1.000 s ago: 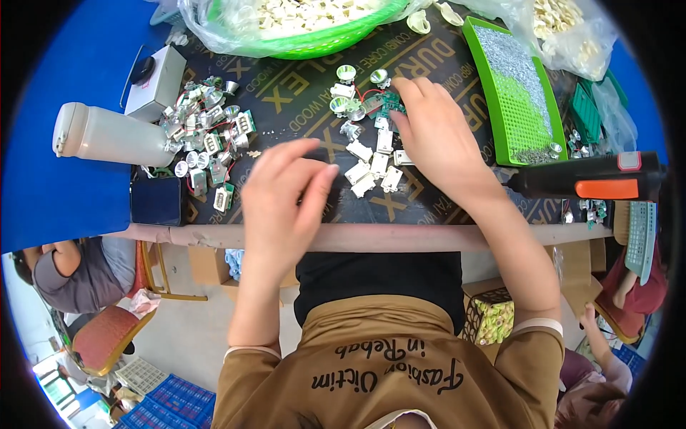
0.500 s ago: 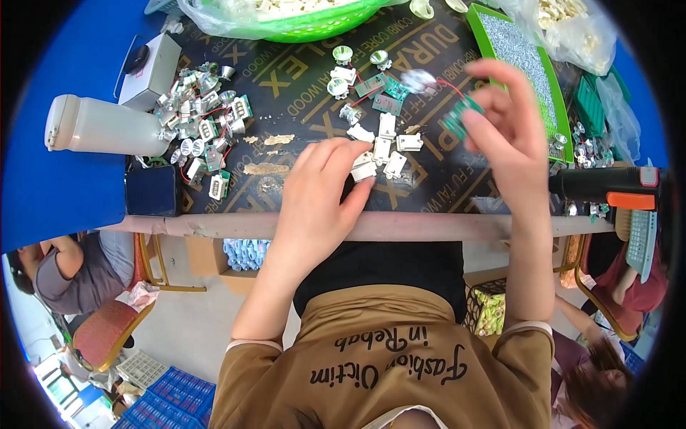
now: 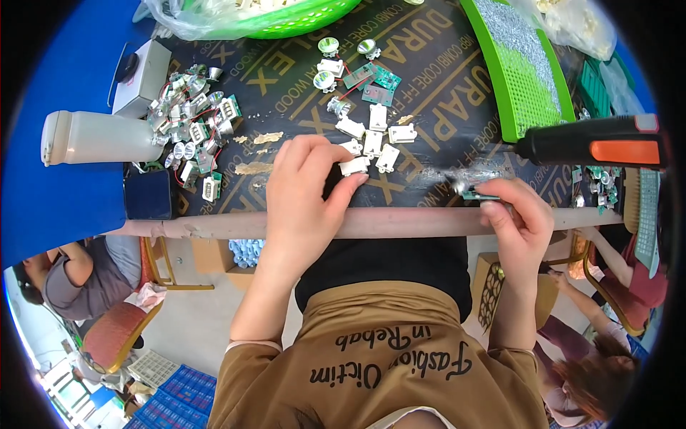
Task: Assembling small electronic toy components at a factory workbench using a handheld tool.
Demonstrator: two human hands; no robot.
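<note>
My right hand (image 3: 518, 214) is near the front edge of the table. Its thumb and fingers pinch a small green circuit board (image 3: 480, 196), with a blurred silvery part beside it. My left hand (image 3: 307, 186) is farther left, its thumb and fingertips closed on a white plastic housing (image 3: 354, 166) lying on the table. Several similar white housings (image 3: 373, 143) sit just beyond those fingertips. Behind them lie green circuit boards (image 3: 377, 94) with red wires and shiny reflector cups (image 3: 324, 80).
A pile of wired lamp parts (image 3: 193, 125) lies at left, by a white bottle (image 3: 100, 137) and a dark phone (image 3: 150, 193). A green basket (image 3: 300, 23) stands at the back. On the right are a green tray of small metal pieces (image 3: 511, 86) and a black-and-orange power screwdriver (image 3: 593, 145).
My right hand has come down toward the table's front edge, carrying the circuit board. My left hand stays at the white housings. The view has shifted slightly.
</note>
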